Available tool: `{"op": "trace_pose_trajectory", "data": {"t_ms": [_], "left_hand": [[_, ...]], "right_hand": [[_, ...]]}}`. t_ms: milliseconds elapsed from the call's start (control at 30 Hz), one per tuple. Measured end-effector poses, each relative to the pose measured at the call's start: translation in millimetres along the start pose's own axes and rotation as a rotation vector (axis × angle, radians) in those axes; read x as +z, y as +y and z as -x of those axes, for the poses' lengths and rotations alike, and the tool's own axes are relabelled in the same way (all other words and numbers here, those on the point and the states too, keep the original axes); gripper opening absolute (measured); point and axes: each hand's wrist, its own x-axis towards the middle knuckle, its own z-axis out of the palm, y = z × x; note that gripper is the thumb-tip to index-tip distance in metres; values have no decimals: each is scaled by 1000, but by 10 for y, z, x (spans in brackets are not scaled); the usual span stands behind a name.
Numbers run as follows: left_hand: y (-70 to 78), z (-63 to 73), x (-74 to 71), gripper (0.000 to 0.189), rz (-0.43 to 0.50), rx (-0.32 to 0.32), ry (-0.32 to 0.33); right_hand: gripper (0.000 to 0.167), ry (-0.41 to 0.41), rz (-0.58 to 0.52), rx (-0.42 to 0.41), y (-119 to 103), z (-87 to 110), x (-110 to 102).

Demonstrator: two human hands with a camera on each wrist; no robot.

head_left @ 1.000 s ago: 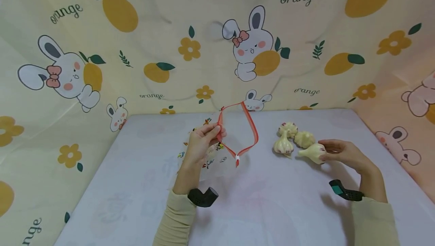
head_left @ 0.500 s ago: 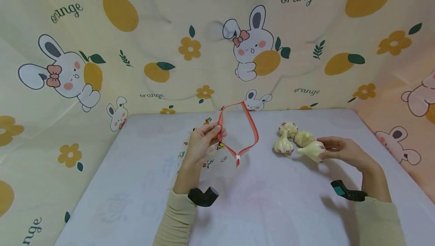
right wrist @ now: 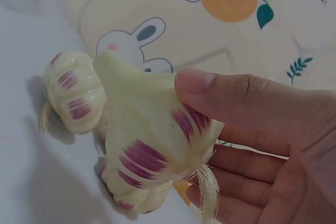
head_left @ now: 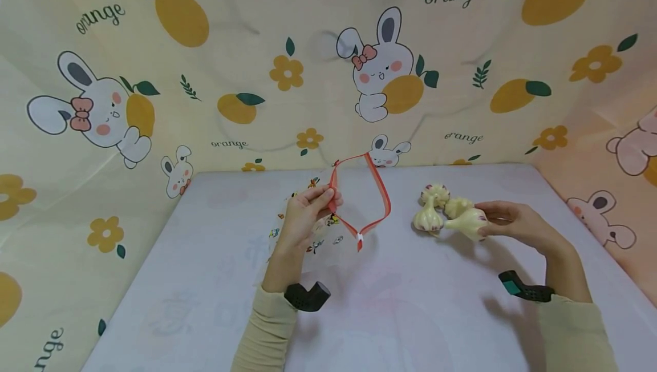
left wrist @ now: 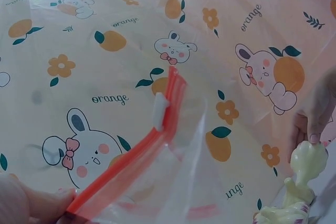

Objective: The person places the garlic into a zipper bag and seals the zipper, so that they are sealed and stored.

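Observation:
My left hand [head_left: 306, 212] pinches the red zip edge of a clear zip-lock bag [head_left: 380, 186] between thumb and fingers. The bag's mouth gapes wide, and a white slider [left wrist: 160, 111] sits on the zip; small printed figures show through the plastic. On the right, my right hand [head_left: 523, 226] grips a garlic bulb [right wrist: 142, 124] by its root end, thumb on one side and fingers behind. That bulb has purple streaks and its neck points left, with its shadow on the table below. Several other garlic bulbs [head_left: 428, 219] lie clustered just left of it.
The white table [head_left: 215, 280] reaches back to a patterned backdrop [head_left: 287, 115] with rabbits and oranges, which also rises along both sides. A dark camera [head_left: 308, 296] is strapped to the left wrist, another [head_left: 523, 287] to the right wrist.
My right hand has raised the garlic bulb slightly and shifted it a little left, so it now overlaps the bulb behind it. The left hand and the bag have stayed in place.

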Motion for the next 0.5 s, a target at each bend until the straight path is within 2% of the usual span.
{"op": "trace_pose_trajectory", "data": {"t_ms": [267, 500], "left_hand": [[-6, -7, -1, 25, 11, 8, -8], [-9, -6, -8, 25, 17, 13, -13]], "right_hand": [[59, 35, 25, -13, -122, -40, 14], [59, 62, -2, -27, -203, -71, 33]]}}
